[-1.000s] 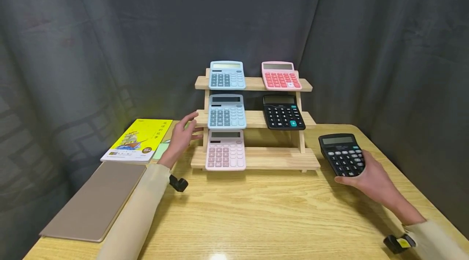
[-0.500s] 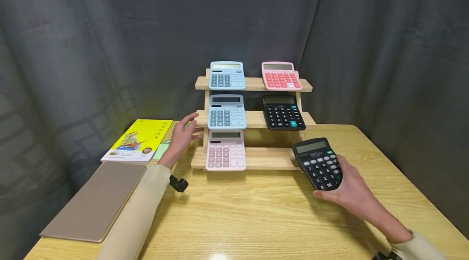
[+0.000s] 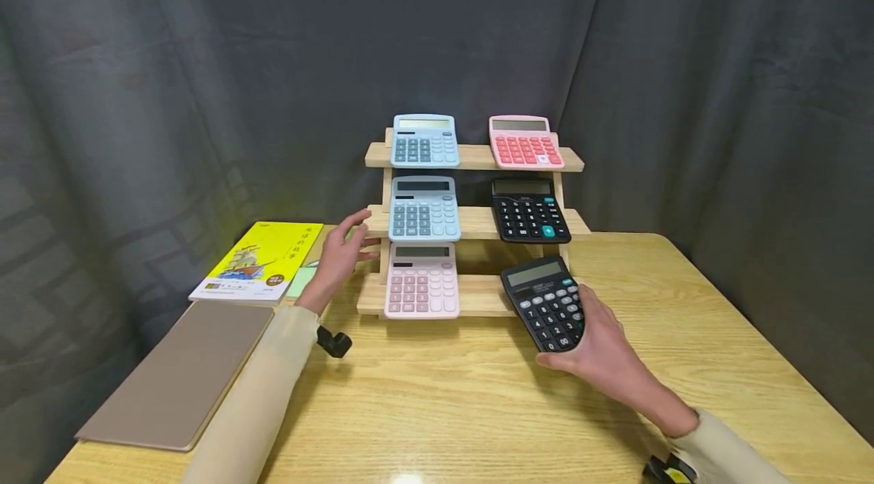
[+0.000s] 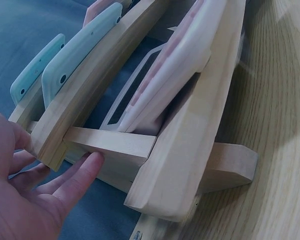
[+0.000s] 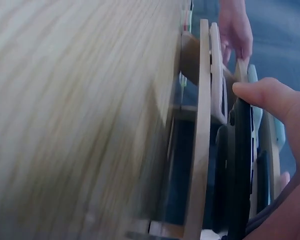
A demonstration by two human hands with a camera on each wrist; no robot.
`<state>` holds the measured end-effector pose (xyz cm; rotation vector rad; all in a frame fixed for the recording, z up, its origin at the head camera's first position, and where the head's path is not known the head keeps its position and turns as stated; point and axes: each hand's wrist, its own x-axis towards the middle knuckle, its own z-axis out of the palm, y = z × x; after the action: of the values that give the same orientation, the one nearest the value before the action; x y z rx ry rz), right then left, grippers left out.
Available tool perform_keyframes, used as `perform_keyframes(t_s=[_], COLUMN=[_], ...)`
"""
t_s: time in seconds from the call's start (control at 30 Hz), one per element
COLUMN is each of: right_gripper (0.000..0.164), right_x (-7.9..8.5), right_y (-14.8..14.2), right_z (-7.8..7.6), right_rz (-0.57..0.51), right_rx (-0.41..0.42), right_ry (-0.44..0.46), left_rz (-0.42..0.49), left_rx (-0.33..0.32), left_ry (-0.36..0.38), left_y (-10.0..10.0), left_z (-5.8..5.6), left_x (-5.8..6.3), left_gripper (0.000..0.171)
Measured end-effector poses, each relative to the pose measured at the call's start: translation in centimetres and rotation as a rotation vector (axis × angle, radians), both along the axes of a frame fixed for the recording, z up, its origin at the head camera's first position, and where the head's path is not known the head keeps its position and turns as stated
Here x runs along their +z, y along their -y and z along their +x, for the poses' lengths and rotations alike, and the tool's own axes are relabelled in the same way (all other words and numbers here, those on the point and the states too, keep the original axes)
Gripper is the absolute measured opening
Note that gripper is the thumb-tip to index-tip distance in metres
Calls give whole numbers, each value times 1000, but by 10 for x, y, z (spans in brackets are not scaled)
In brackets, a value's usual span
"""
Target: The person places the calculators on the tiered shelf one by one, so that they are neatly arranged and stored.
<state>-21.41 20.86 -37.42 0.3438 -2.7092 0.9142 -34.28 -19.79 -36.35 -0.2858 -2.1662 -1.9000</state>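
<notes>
My right hand (image 3: 601,355) grips a black calculator (image 3: 546,306) by its right and lower edges. The calculator tilts to the left, overlapping the right part of the lowest shelf in the head view. My left hand (image 3: 337,253) holds the left end of a three-tier wooden display rack (image 3: 478,220), its digits on both sides of the middle shelf's end. Two light blue calculators (image 3: 425,207) stand on the left of the top and middle tiers, above a pale pink calculator (image 3: 422,283). On the right side are a pink calculator (image 3: 527,143) and another black calculator (image 3: 529,211) below it.
A yellow book (image 3: 259,260) and a brown notebook (image 3: 177,374) lie on the left of the wooden table (image 3: 423,408). A green slip (image 3: 300,283) shows beside the book. Dark grey curtains (image 3: 341,36) hang behind the table and along both sides.
My right hand has carried the black calculator leftward from the table's right side to the front of the lowest shelf's right end. My left hand has stayed at the rack.
</notes>
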Motion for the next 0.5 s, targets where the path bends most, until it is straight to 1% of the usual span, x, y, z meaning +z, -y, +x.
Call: perform_keyframes(t_s=[0.13, 0.2, 0.33, 0.37, 0.4, 0.5], right_gripper=[123, 122, 119, 118, 116, 114], right_x=[-2, -3, -4, -4, -5, -6], right_y=[7, 11, 18, 20, 21, 25], right_z=[-7, -9, -13, -14, -16, -19], right_rz=[-9, -10, -19, -23, -24, -25], right_rx=[-14, -30, -49, -56, -61, -73], right_ry=[5, 17, 11, 10, 1, -13], left_rz=[-2, -4, 2, 1, -5, -6], left_rx=[-2, -4, -3, -2, 2, 5], left_ry=[-3, 23, 44, 45, 37, 30], left_y=[0, -3, -3, -3, -2, -2], left_z=[0, 5, 5, 5, 2, 2], left_x=[0, 6, 7, 8, 4, 5], left_gripper=[46, 46, 46, 46, 46, 46])
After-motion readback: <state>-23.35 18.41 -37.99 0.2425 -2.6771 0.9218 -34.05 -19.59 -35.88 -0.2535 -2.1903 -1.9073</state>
